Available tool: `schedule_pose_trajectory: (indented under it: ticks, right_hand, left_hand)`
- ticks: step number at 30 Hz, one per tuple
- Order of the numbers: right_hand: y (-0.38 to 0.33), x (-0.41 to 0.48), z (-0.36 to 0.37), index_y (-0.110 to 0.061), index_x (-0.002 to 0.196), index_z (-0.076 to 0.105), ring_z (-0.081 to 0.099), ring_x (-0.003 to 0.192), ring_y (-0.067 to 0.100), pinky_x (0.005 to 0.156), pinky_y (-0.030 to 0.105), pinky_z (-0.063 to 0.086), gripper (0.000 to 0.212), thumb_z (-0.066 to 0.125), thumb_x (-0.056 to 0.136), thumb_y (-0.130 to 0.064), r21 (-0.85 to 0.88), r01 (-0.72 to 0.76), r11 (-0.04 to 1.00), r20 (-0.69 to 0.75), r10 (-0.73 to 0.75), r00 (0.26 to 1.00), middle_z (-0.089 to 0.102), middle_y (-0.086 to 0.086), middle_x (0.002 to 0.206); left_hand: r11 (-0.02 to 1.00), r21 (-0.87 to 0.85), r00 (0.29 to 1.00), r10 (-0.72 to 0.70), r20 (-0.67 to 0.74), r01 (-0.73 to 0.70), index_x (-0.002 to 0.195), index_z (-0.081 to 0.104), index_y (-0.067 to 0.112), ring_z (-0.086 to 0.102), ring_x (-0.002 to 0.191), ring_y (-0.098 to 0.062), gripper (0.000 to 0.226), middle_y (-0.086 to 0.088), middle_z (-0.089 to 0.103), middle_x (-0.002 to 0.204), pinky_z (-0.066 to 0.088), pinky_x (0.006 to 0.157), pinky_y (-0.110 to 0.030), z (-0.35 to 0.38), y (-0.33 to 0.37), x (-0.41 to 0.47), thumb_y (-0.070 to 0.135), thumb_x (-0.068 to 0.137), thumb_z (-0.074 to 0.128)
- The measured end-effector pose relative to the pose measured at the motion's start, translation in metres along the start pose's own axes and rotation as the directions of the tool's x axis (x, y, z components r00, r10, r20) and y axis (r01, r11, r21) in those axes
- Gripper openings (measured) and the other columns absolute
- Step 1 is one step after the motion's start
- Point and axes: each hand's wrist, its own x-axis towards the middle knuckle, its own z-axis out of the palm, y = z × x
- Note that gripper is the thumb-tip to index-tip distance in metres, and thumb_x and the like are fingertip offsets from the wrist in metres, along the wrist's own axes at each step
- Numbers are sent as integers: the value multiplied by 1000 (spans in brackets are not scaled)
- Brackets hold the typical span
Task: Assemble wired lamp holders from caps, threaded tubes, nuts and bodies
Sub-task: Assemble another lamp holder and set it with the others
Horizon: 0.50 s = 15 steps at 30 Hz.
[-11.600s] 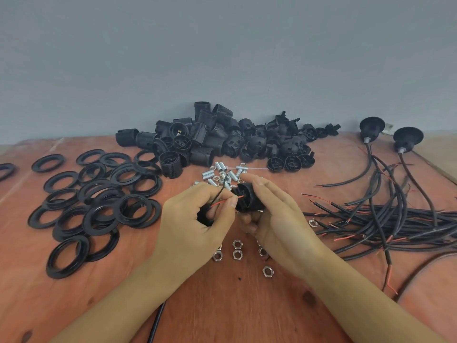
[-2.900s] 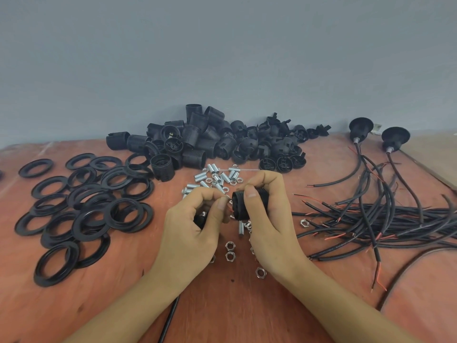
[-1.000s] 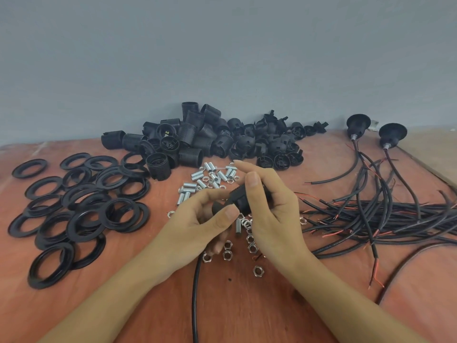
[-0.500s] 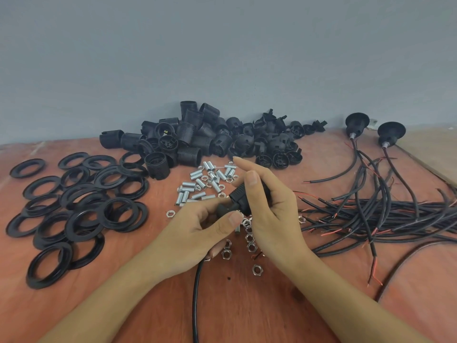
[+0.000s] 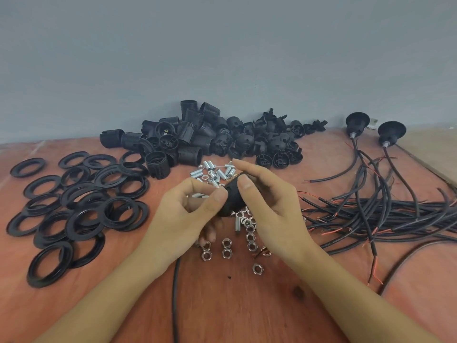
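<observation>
**Head view: two hands grip one black holder over the nuts**

Head camera looks down on a reddish table point(image 5: 222, 313) with a holder point(image 5: 230, 199) held just above it, mid-frame. The left hand point(image 5: 183, 214) pinches the holder's left edge between thumb and bent forefinger, with the other fingers curled under. The right hand point(image 5: 269, 206) wraps it from the right, thumb pressed on the front and fingers behind, the forefinger reaching out past the top. Much of the holder is hidden by both hands, so its parts cannot be told apart.

A cable point(image 5: 175, 293) runs from under the left hand toward the near edge; whether it joins the holder is hidden. Nuts point(image 5: 227, 248) lie scattered just below the holder. Tubes point(image 5: 215, 172) lie just behind it. Farther behind are the bodies point(image 5: 193, 137), heaped against the wall, and behind and to the right, the caps point(image 5: 272, 144). Rings point(image 5: 81, 209) spread well to the left of the holder. Wires point(image 5: 371, 211) lie tangled to its right. A finished pair point(image 5: 357, 123) stands at the far right behind the holder, with leads trailing into the wires.
</observation>
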Motion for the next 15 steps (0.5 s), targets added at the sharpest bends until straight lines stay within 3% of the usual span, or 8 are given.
schedule_pose_trajectory:
  ticks: [2, 4, 7, 10, 13, 15]
  right_hand:
    - [-1, 2, 0, -20, 105, 72, 70, 87, 17, 78, 37, 57, 22, 66, 88, -33, 3, -29, 1000, -30, 29, 999, 74, 2, 91]
    - [-2, 5, -1, -17, 90, 71, 63, 70, 24, 67, 45, 53, 28, 69, 82, -44, 6, -76, 997, -50, 76, 996, 67, 18, 78]
    - [-2, 9, -3, -8, 85, 63, 47, 61, 30, 60, 46, 42, 30, 66, 92, -37, 33, -170, 985, -23, 171, 985, 55, 36, 78]
    - [-3, 9, -2, -2, 77, 53, 44, 63, 25, 62, 37, 40, 36, 56, 99, -30, -10, -216, 976, 25, 216, 976, 47, 28, 70]
    - [-3, 8, 0, -9, 73, 44, 38, 62, 12, 58, 26, 34, 36, 45, 102, -29, -100, -251, 963, 38, 256, 966, 38, 5, 67]
    - [-3, 7, 1, -11, 73, 42, 35, 60, 11, 55, 23, 32, 36, 40, 103, -32, -156, -268, 951, 25, 276, 961, 37, 2, 67]
  left_hand:
    - [1000, -7, 1000, 24, -7, -24, 80, 66, 17, 55, 37, -16, 35, -13, 66, 56, 40, 34, -19, -2, 1, 1, 51, 71, 64]
    - [999, -37, 996, 2, 89, 1, 79, 74, 23, 59, 40, -17, 27, -15, 68, 60, 43, 37, -19, -3, 3, -1, 48, 75, 68]
    - [994, -86, 972, -41, 231, 63, 91, 78, 25, 64, 48, -18, 22, -15, 71, 67, 48, 42, -20, -5, 5, -3, 38, 73, 75]
    - [993, -98, 975, -44, 216, 66, 89, 79, 25, 67, 50, -20, 15, -16, 71, 66, 51, 44, -21, -2, 3, -3, 26, 79, 68]
    - [995, -90, 989, -35, 142, 48, 84, 80, 32, 69, 50, -21, 17, -15, 71, 63, 52, 43, -22, 4, 2, -4, 30, 74, 66]
    - [996, -86, 994, -16, 110, 26, 83, 79, 24, 70, 51, -24, 17, -16, 71, 63, 53, 44, -22, 6, 1, -5, 31, 74, 66]
